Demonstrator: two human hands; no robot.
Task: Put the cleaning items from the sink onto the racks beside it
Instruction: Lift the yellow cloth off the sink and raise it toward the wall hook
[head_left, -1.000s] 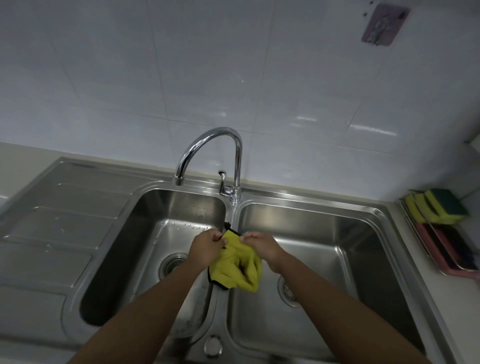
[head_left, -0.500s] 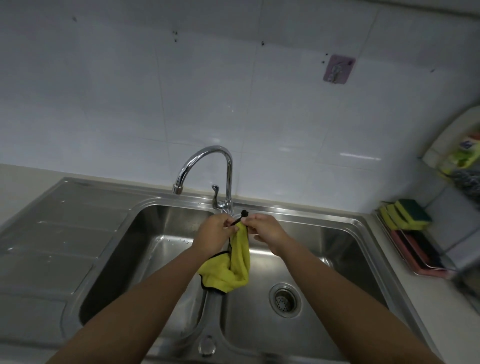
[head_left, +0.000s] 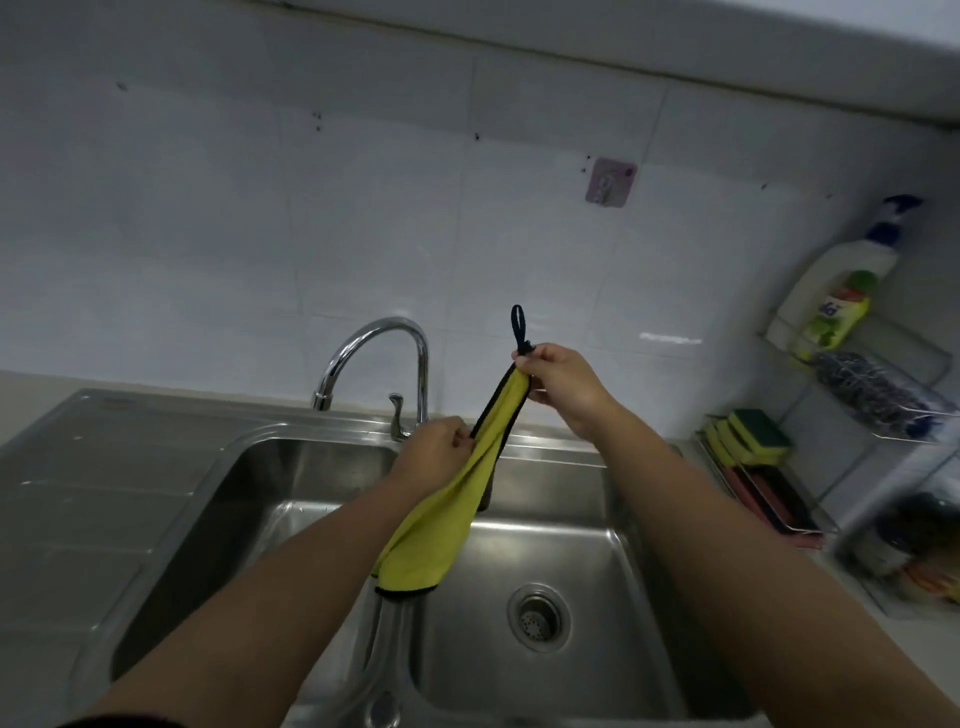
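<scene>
A yellow cloth (head_left: 436, 525) with black trim hangs above the double steel sink (head_left: 519, 447). My right hand (head_left: 561, 384) pinches its top corner just below a black hanging loop (head_left: 518, 325) that sticks up. Lower and to the left, my left hand (head_left: 436, 454) grips the cloth's edge. The cloth's bottom dangles over the divider between the two basins. A small pink wall hook (head_left: 610, 182) sits on the tiles above and to the right of the loop.
A chrome faucet (head_left: 384, 358) arches behind my left hand. Right of the sink, a counter rack (head_left: 758, 483) holds yellow-green sponges (head_left: 750, 431). A wall rack (head_left: 883, 395) carries a dish-soap bottle (head_left: 836, 306) and steel wool (head_left: 872, 389). A drainboard (head_left: 104, 467) lies left.
Both hands lifted the cloth out of the sink. My right hand rose up and right with the loop corner, stretching the cloth. The view tilted up, showing the wall rack.
</scene>
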